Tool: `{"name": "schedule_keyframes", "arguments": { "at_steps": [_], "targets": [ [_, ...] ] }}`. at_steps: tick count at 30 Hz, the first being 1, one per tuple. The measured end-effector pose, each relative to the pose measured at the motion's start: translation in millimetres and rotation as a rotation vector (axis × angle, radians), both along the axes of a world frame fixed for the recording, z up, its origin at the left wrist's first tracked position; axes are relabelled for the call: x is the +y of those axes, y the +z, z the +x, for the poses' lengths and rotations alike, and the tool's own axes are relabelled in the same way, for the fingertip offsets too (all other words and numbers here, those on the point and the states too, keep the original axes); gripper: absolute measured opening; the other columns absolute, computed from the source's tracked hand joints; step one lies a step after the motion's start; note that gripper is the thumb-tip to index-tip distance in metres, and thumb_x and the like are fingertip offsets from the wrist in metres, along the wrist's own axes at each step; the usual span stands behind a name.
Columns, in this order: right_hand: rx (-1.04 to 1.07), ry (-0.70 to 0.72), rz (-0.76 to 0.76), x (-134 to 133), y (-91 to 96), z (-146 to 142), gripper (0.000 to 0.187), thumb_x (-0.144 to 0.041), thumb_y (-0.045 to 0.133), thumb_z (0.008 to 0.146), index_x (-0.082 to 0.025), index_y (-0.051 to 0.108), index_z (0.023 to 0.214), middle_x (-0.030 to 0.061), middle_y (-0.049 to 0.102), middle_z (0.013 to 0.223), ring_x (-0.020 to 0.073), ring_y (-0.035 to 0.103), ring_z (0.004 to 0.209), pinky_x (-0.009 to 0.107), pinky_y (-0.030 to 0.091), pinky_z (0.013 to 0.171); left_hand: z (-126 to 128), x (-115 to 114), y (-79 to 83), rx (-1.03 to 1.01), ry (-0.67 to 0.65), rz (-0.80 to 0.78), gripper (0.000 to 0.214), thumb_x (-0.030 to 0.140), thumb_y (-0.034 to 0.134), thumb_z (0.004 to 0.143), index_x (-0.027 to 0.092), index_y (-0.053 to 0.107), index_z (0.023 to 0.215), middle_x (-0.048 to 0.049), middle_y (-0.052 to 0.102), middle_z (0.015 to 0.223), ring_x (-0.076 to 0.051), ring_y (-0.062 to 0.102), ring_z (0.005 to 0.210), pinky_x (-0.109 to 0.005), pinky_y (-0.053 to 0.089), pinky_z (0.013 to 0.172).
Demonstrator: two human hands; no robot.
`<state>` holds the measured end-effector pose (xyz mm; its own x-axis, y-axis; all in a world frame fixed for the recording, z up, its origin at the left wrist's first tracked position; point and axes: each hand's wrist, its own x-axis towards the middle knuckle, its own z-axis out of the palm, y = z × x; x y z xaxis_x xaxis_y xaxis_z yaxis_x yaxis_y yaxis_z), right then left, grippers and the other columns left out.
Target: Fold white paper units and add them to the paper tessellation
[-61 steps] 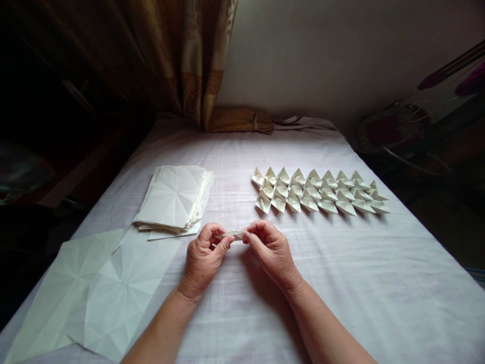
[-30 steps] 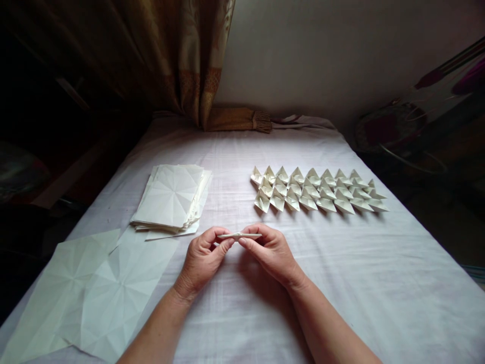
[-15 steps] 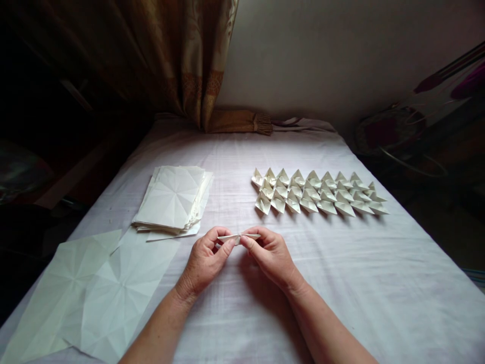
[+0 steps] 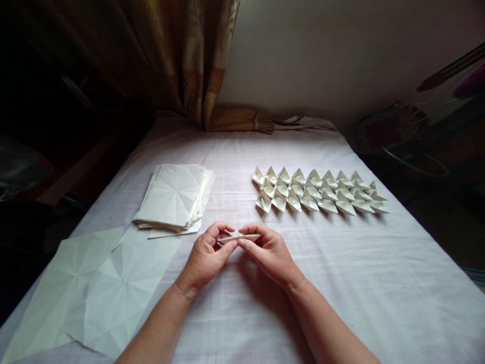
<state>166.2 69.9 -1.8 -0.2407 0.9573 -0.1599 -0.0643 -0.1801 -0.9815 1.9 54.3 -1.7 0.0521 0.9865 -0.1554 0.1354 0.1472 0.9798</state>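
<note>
Between both hands is a small folded paper piece (image 4: pixel 242 237), seen nearly edge-on and lying level. My left hand (image 4: pixel 210 255) pinches its left end, thumb in front and fingers behind. The other end is in my right hand (image 4: pixel 270 253), gripped the same way, with the two thumb tips close together at the middle. Both index fingers arch above the piece. Ahead on the right stand rows of folded paper boats (image 4: pixel 310 192), set close together. A stack of creased paper sheets (image 4: pixel 174 194) lies ahead of my left hand.
Two loose creased sheets (image 4: pixel 121 288) overlap at the near left. A pale cloth (image 4: pixel 359 283) covers the surface. At the far edge hang a gold-brown curtain (image 4: pixel 195 76) and a fringed brown cloth (image 4: pixel 238 120). A wall (image 4: pixel 322 55) rises behind.
My fingertips have lifted a little off the middle of the paper piece, and my thumbs have drawn closer together. Both hands keep their grip in nearly the same place.
</note>
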Motion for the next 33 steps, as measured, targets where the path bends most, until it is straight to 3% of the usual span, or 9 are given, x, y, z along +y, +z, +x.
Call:
{"name": "schedule_keyframes", "arguments": {
  "at_steps": [3, 7, 14, 20, 25, 33],
  "targets": [
    [0.038, 0.015, -0.079, 3.2, 0.0, 3.6, 0.035, -0.044, 0.079, 0.066, -0.017, 0.067, 0.085, -0.0044, 0.059, 0.053, 0.0072, 0.046, 0.043, 0.019, 0.033, 0.043, -1.8, 1.6, 5.3, -0.066, -0.044, -0.057, 0.030, 0.038, 0.070, 0.075, 0.018, 0.059, 0.095, 0.0019, 0.061, 0.072, -0.011, 0.054, 0.063, -0.021, 0.041, 0.060],
    [0.079, 0.024, -0.114, 8.0, 2.1, 8.3, 0.037, -0.046, 0.081, 0.063, -0.017, 0.069, 0.083, -0.0018, 0.064, 0.056, 0.0113, 0.059, 0.051, 0.021, 0.040, 0.049, -4.5, 3.5, 12.1, -0.118, -0.057, -0.138, 0.034, 0.040, 0.073, 0.072, 0.017, 0.060, 0.093, 0.0033, 0.057, 0.065, -0.009, 0.049, 0.057, -0.020, 0.038, 0.055],
    [0.040, -0.044, -0.103, 6.5, 2.2, 2.9, 0.036, -0.042, 0.079, 0.064, -0.017, 0.068, 0.088, -0.0040, 0.062, 0.054, 0.0109, 0.058, 0.047, 0.021, 0.042, 0.046, -6.1, 4.6, 13.3, -0.036, -0.076, -0.147, 0.040, 0.044, 0.073, 0.070, 0.017, 0.061, 0.097, 0.0023, 0.060, 0.070, -0.009, 0.050, 0.056, -0.020, 0.040, 0.053],
    [0.107, -0.030, -0.079, 7.1, 4.0, 2.9, 0.042, -0.039, 0.078, 0.066, -0.018, 0.066, 0.100, -0.0045, 0.064, 0.062, 0.0096, 0.058, 0.053, 0.020, 0.044, 0.049, -1.4, 3.2, 8.2, 0.058, -0.063, -0.101, 0.034, 0.049, 0.066, 0.074, 0.016, 0.059, 0.077, 0.0044, 0.051, 0.060, -0.007, 0.040, 0.048, -0.018, 0.030, 0.044],
    [0.101, 0.095, -0.081, 3.2, 7.1, 1.3, 0.027, -0.038, 0.080, 0.066, -0.018, 0.069, 0.080, -0.0006, 0.069, 0.068, 0.0125, 0.063, 0.059, 0.023, 0.047, 0.055, -0.5, 2.1, 10.3, 0.020, -0.120, 0.001, 0.028, 0.042, 0.067, 0.075, 0.015, 0.061, 0.071, 0.0031, 0.051, 0.060, -0.008, 0.044, 0.056, -0.018, 0.035, 0.053],
    [0.140, 0.067, -0.085, 3.0, 2.8, 3.0, 0.028, -0.041, 0.083, 0.063, -0.017, 0.068, 0.069, 0.0002, 0.068, 0.065, 0.0113, 0.059, 0.057, 0.023, 0.044, 0.055, -3.6, 2.3, 5.5, 0.002, -0.110, 0.001, 0.032, 0.044, 0.071, 0.074, 0.014, 0.062, 0.066, 0.0019, 0.054, 0.061, -0.009, 0.044, 0.057, -0.019, 0.036, 0.054]
  ]
}}
